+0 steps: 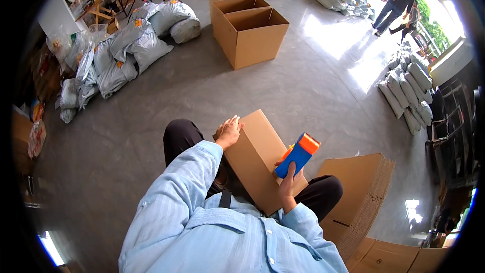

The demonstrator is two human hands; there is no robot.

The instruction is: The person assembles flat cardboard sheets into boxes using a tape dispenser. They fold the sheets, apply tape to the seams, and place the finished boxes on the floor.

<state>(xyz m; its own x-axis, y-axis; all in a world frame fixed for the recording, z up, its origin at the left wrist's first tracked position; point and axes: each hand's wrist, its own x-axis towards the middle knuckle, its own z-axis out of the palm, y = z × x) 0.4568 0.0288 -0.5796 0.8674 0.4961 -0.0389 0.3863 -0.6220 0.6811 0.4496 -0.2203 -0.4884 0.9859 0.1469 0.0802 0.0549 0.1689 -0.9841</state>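
Observation:
Between my knees a brown cardboard box [257,151] lies at a slant, its long closed sides toward me. My left hand [230,131] grips the far left edge of this box, fingers bent over it. In my right hand [288,184] is a blue and orange tape dispenser [297,159], held above the right part of the box with its orange end up and away from me. The thumb shows on the blue side; most of the other fingers are hidden behind the dispenser. Whether the dispenser touches the box I cannot tell.
A stack of flattened cartons [353,182] stands by my right knee. Ahead are three open cardboard boxes [257,45] in a row. Filled grey sacks [121,55] lie at left, more sacks [406,88] at right. Two people [396,5] walk near the bright doorway.

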